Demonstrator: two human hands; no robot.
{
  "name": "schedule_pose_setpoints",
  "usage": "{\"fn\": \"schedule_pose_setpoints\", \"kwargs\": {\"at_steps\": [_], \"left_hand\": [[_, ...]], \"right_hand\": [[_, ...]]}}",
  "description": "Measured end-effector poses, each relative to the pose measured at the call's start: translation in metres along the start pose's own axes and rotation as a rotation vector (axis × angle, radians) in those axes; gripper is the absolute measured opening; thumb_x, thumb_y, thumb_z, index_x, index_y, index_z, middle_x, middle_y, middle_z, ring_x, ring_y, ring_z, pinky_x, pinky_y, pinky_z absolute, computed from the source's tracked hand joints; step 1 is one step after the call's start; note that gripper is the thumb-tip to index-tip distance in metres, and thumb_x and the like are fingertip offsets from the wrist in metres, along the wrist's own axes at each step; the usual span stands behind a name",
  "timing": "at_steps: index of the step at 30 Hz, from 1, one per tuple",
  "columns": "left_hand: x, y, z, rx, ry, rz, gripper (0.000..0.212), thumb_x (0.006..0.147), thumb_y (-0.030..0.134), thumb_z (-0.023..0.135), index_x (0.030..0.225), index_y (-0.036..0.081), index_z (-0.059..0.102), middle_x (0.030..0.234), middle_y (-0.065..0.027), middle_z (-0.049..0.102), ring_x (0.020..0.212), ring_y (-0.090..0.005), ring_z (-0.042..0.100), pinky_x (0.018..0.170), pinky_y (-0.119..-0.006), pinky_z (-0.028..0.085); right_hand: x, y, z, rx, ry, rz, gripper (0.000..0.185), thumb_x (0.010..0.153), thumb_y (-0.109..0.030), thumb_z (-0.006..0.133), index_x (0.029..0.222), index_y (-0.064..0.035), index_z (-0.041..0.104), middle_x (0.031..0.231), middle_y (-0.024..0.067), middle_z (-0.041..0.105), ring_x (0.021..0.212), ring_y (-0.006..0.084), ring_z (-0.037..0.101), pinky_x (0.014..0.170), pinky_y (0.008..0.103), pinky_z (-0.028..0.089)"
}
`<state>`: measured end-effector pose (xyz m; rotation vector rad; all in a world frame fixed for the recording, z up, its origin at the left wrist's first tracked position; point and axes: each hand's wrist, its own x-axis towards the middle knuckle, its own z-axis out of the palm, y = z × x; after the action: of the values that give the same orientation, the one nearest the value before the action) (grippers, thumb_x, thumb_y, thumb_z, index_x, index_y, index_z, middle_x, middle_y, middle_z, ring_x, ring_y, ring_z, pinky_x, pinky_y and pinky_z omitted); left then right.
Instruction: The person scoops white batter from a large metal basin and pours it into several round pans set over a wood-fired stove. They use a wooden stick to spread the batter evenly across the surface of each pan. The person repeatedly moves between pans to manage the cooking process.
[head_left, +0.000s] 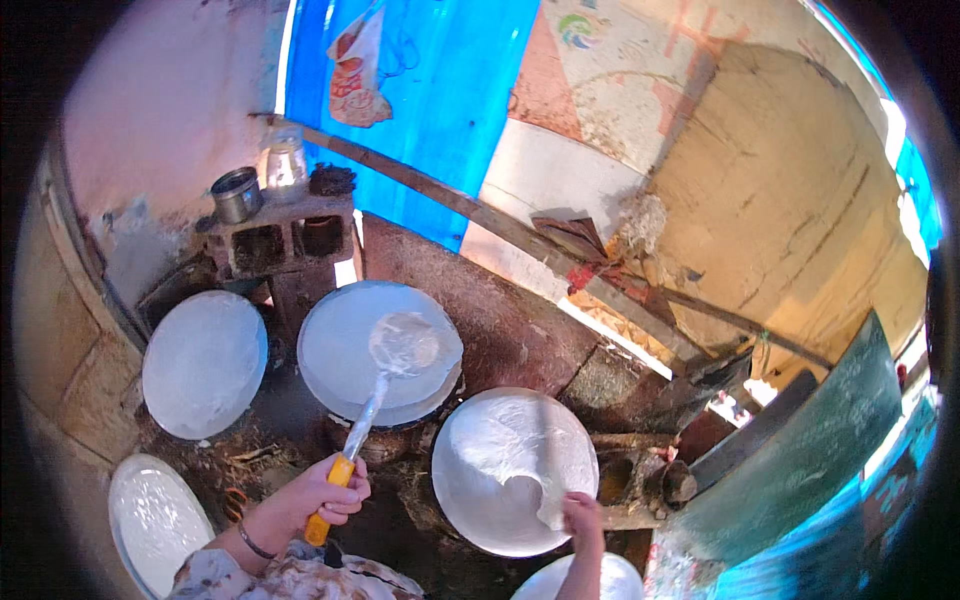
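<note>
My left hand (337, 495) grips the yellow handle of a long metal ladle or skimmer (364, 420). Its wide round head lies over a round pan (326, 360) covered with something smooth and white. At the right, my right hand (583, 517) is closed at the edge of another round pan (465, 495). A blurred, thin implement (547, 450) extends from it across that pan; its kind cannot be told. This pan holds an uneven white layer with a greyer bare-looking patch near the middle.
More round white-surfaced trays stand at left (202, 367), lower left (161, 525) and bottom (600, 581). A metal cup (237, 196) and a clear jar (283, 165) sit on a hollow block (281, 217). A wooden beam (450, 199) crosses behind; a dark curved sheet (795, 465) leans at right.
</note>
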<state>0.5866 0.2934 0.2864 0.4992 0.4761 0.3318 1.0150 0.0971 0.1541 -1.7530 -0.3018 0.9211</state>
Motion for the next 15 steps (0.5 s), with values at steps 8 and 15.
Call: {"fn": "schedule_pose_setpoints", "kwargs": {"at_steps": [8, 15], "left_hand": [[-0.023, -0.008, -0.014, 0.024, -0.041, -0.005, 0.037, 0.074, -0.006, 0.06, 0.101, 0.01, 0.042, 0.075, -0.0049, 0.044, 0.046, -0.0042, 0.034, 0.037, -0.016, 0.027], [0.011, -0.012, -0.01, 0.011, -0.03, -0.046, 0.039, 0.072, -0.005, 0.061, 0.103, 0.01, 0.043, 0.071, -0.0044, 0.044, 0.045, -0.0042, 0.034, 0.036, -0.016, 0.027]], "right_hand": [[-0.042, 0.006, -0.061, -0.194, -0.309, 0.148, 0.02, 0.079, -0.008, 0.064, 0.096, 0.0029, 0.063, 0.056, 0.0009, 0.053, 0.041, 0.0057, 0.042, 0.037, 0.02, 0.027], [-0.024, -0.005, 0.031, -0.173, -0.386, 0.165, 0.02, 0.077, -0.01, 0.068, 0.095, -0.0012, 0.066, 0.054, -0.0015, 0.051, 0.04, 0.0063, 0.041, 0.038, 0.0208, 0.029]]}}
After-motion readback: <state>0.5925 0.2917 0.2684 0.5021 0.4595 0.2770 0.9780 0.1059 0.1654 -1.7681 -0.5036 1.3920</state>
